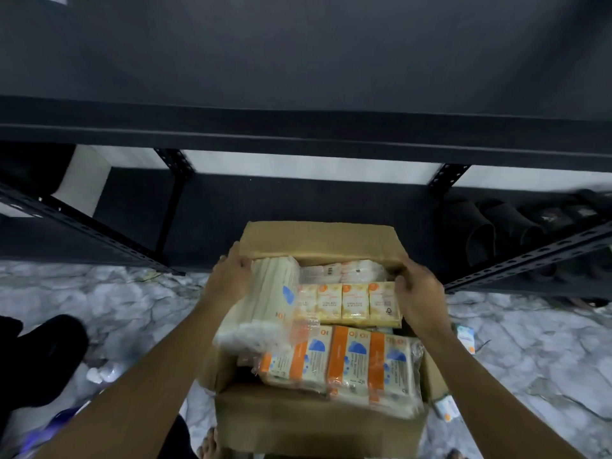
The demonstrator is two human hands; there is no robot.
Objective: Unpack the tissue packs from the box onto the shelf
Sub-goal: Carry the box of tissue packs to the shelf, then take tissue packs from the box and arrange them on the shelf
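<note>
An open cardboard box (318, 422) stands on the floor before a dark metal shelf (298, 134). It is full of tissue packs. A wrapped bundle with orange and blue labels (344, 362) lies on top at the near side. A yellow bundle of small packs (351, 304) lies behind it. A cream bundle (268, 296) stands on edge at the left. My left hand (231, 276) grips the far left end of the cream bundle. My right hand (419, 293) holds the far right side by the yellow bundle and the box's far flap (318, 241); I cannot tell which it grips.
The shelf's lower level (265, 207) lies just beyond the box. Dark slippers (496, 230) sit on it at the right. Slotted steel posts (99, 233) slant at both sides. Small loose packs (465, 339) lie on the marble floor right of the box. A dark-clad leg (43, 362) is at left.
</note>
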